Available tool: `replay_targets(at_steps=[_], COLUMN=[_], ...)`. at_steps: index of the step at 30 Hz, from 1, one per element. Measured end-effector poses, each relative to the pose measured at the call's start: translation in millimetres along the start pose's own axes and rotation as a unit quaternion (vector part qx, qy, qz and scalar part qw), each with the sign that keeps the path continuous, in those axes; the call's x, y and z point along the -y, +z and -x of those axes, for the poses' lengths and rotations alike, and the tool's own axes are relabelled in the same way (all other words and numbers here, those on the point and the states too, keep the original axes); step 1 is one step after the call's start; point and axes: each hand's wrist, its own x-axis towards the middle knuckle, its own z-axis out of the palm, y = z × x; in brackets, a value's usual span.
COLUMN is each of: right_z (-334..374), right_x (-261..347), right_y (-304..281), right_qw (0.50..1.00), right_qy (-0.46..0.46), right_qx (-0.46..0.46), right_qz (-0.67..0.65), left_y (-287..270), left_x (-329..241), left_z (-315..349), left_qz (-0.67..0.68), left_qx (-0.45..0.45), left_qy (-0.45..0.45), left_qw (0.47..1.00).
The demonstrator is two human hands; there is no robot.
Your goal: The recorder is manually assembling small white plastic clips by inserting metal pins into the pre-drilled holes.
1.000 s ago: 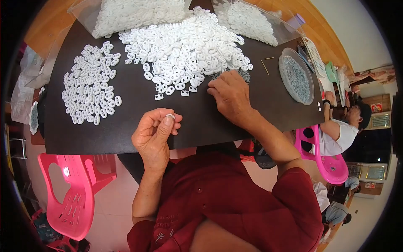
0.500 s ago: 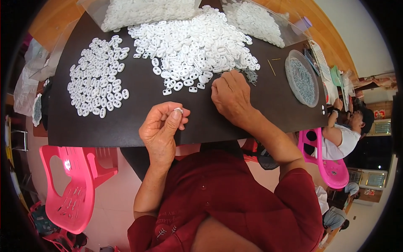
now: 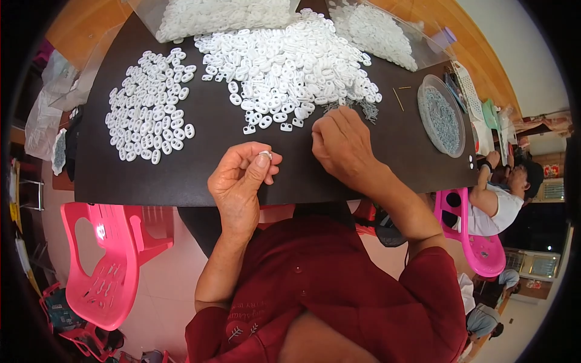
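Observation:
My left hand (image 3: 237, 190) is held above the near edge of the dark table, pinching a small white plastic piece (image 3: 265, 154) between thumb and fingers; most of the piece is covered. To its right, my right hand (image 3: 346, 148) is down at the table with its fingers curled together, at the edge of a small heap of thin grey pins (image 3: 369, 112). Whatever its fingertips hold is hidden. Beyond both hands spreads a big pile of white oval pieces with two holes (image 3: 290, 69). Similar pieces lie in a separate group (image 3: 145, 109) on the left.
Clear bins of white parts (image 3: 224, 18) stand at the far edge. A round clear tub (image 3: 425, 124) of grey pins sits at the right, near two brass-coloured sticks (image 3: 398, 100). A pink chair (image 3: 130, 260) stands left; a person (image 3: 496, 199) sits at the right.
The whole view has shifted slightly, so the table things appear a little farther right. My left hand keeps its pinch on the white piece; my right hand stays by the grey pins.

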Motion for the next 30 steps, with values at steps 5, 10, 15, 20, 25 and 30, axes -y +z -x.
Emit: replay_targets(at_steps=[5, 10, 15, 20, 25, 30], right_z=[-6, -15, -18, -19, -22, -22], right_x=[20, 35, 33, 33, 35, 35], right_y=[-12, -18, -18, -17, -18, -18], right_qw=[0.978, 0.886, 0.851, 0.838, 0.835, 0.809], right_qy=[0.086, 0.237, 0.247, 0.256, 0.258, 0.290], right_qx=[0.031, 0.078, 0.109, 0.113, 0.124, 0.151], right_qz=[-0.185, -0.390, -0.450, -0.468, -0.470, -0.488], left_y=[3, 6, 5, 4, 4, 6], left_x=[-3, -5, -4, -4, -5, -4], left_z=[-1, -1, 0, 4, 7, 6], left_qz=[-0.002, -0.001, -0.023, -0.070, -0.124, -0.172], left_qx=[0.005, -0.007, 0.012, 0.025, 0.018, 0.015], left_qy=[-0.009, -0.032, -0.030, -0.014, 0.007, 0.054], left_qw=[1.000, 0.999, 0.999, 0.997, 0.992, 0.984])
